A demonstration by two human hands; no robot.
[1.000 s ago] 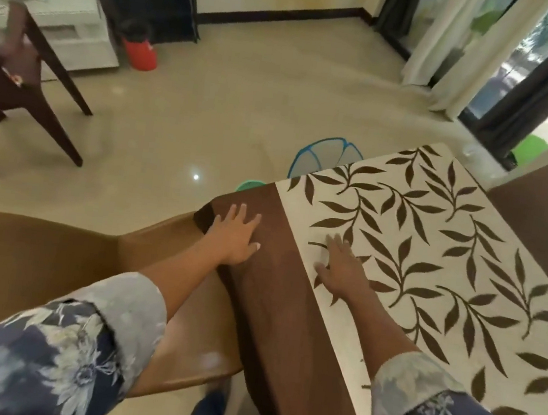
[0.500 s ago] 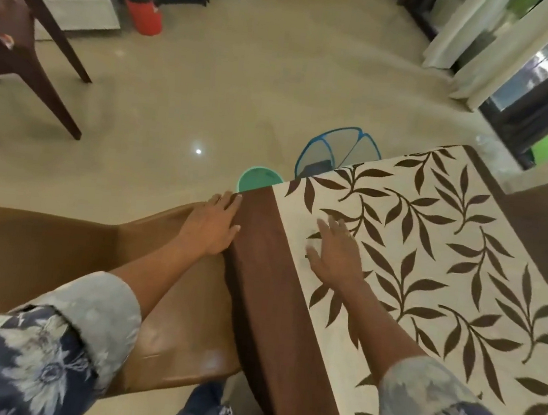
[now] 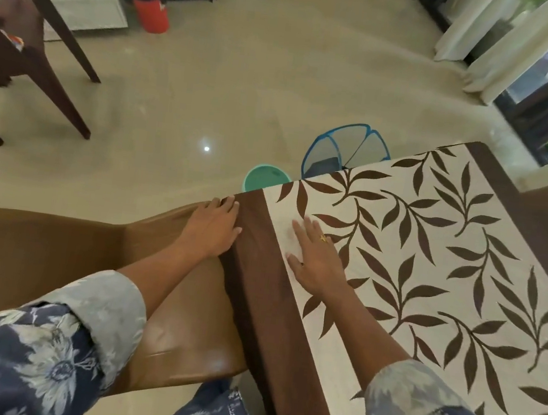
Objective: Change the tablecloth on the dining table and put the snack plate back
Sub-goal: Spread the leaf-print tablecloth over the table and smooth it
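Note:
A cream tablecloth point(image 3: 431, 261) with brown leaf print and a broad brown border covers the dining table on the right. My right hand point(image 3: 315, 253) lies flat on the cream part near the table's left edge, fingers straight. My left hand point(image 3: 216, 228) presses with straight fingers against the brown border point(image 3: 259, 257) where it hangs down the table's side, next to the chair. No snack plate is in view.
A tan chair point(image 3: 35, 254) stands against the table's left side under my left arm. On the floor beyond the table corner are a teal bucket point(image 3: 264, 178) and a blue mesh basket point(image 3: 344, 154). A dark wooden chair point(image 3: 16, 48) stands far left, a red bin point(image 3: 152, 9) at the back.
My left hand slid off the top of the brown border and down onto the table's side edge. My right hand stayed flat on the cloth, shifting only slightly.

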